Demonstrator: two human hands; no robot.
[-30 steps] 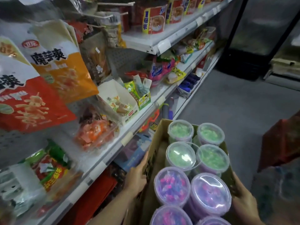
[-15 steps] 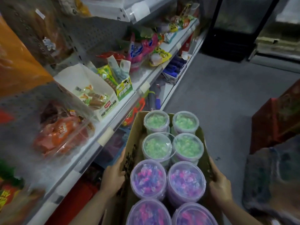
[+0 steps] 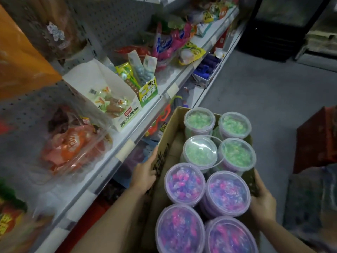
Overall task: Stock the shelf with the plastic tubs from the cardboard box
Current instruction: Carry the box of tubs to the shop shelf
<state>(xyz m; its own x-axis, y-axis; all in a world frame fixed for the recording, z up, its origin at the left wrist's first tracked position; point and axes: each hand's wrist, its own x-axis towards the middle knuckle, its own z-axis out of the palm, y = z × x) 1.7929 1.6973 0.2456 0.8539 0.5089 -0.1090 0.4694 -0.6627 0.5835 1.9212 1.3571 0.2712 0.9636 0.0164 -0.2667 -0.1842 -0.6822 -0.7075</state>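
Here, cardboard box [image 3: 168, 143] of plastic tubs [image 3: 227, 192] between both hands' fingers [image 3: 152, 172]

Cardboard box [image 3: 168, 137] is showing matt brown corrugated paper with black print. Plastic tubs [image 3: 226, 193] are looking translucent and smooth, with clear glossy lids catching glare. Shelf [image 3: 127, 141] is showing painted metal, pale and semi-gloss, backed by matt perforated pegboard [image 3: 113, 24]. Snack bags [image 3: 73, 143] are gleaming in clear crinkly plastic film. Floor [image 3: 264, 99] is looking matt grey, slightly rough.
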